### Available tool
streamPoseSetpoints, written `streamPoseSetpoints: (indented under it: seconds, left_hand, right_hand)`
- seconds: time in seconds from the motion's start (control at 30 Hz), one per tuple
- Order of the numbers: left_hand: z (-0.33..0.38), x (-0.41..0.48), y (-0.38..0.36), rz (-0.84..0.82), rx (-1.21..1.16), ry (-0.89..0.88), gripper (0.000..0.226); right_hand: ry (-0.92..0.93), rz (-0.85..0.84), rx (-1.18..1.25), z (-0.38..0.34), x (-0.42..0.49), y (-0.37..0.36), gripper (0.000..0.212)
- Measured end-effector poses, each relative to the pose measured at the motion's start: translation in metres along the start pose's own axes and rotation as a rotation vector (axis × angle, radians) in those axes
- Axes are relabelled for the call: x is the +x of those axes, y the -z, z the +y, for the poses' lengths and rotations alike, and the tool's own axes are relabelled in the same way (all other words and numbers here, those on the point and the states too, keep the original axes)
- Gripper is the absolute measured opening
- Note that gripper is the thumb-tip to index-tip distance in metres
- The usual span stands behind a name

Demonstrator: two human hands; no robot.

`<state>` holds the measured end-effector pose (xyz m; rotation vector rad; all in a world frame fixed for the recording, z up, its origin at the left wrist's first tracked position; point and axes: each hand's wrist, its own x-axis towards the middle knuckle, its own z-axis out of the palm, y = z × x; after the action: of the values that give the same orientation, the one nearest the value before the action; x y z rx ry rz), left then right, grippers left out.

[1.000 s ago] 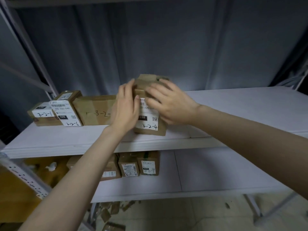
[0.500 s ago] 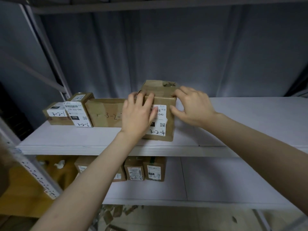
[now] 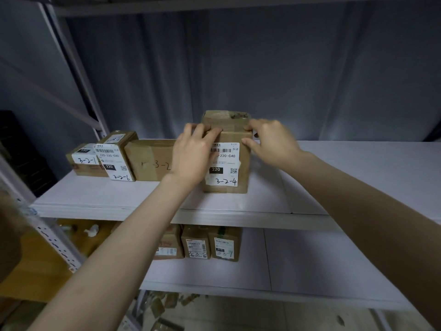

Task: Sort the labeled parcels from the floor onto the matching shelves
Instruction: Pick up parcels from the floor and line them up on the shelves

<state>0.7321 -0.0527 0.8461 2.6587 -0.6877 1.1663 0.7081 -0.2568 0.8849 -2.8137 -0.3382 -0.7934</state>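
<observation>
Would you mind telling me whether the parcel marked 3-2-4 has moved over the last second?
Yes. The parcel marked 3-2-4 has slid deeper onto the shelf, farther back from its front edge.

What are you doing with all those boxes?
A person is sorting parcels onto shelves. Both hands hold the box marked 3-2-4, which stands on the upper shelf. The left hand curls over its front top edge, and the right hand is at its top right corner. Other boxes marked 3-2 sit to its left.

Parcel [image 3: 225, 163] settled upright, left hand [image 3: 191, 156], right hand [image 3: 272, 144] moved to top
</observation>
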Motion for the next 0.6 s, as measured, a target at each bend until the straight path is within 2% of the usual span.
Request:
streamPoseSetpoints:
  seconds: [0.27, 0.6]
  left_hand:
    - [0.004, 0.018, -0.012, -0.057, -0.007, 0.096, 0.051]
    - [0.013, 0.022, -0.001, -0.182, 0.0, 0.167, 0.047]
  right_hand:
    - [-0.161, -0.074, -0.12, -0.005, 0.022, -0.011, 0.034]
    - [-0.269, 0.09, -0.143, -0.026, 0.013, -0.035, 0.036]
